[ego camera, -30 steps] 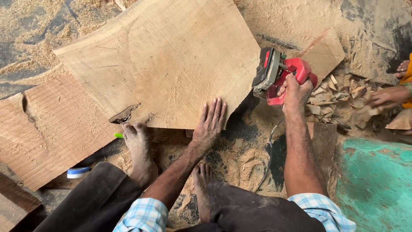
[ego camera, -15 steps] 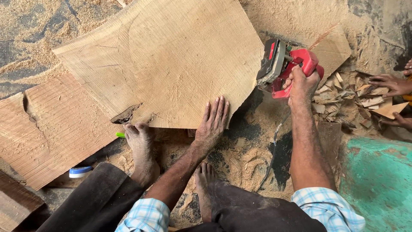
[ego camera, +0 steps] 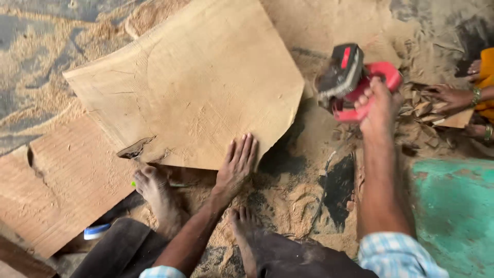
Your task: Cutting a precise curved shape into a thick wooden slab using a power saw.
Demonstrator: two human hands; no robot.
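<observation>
Left hand is pressed flat, fingers spread, on the slab's near edge at 6 o'clock. Right hand is wrapped around the handle of a red power tool off the slab's 3 o'clock edge; it is probably a planer, though motion blur hides the detail. Slab is judged stiff, heavy and dusty-slick, best held down by palm pressure near an edge. Tool is judged hefty, best gripped at the handle. Another person's hand is seen among the chips at 3 o'clock.
</observation>
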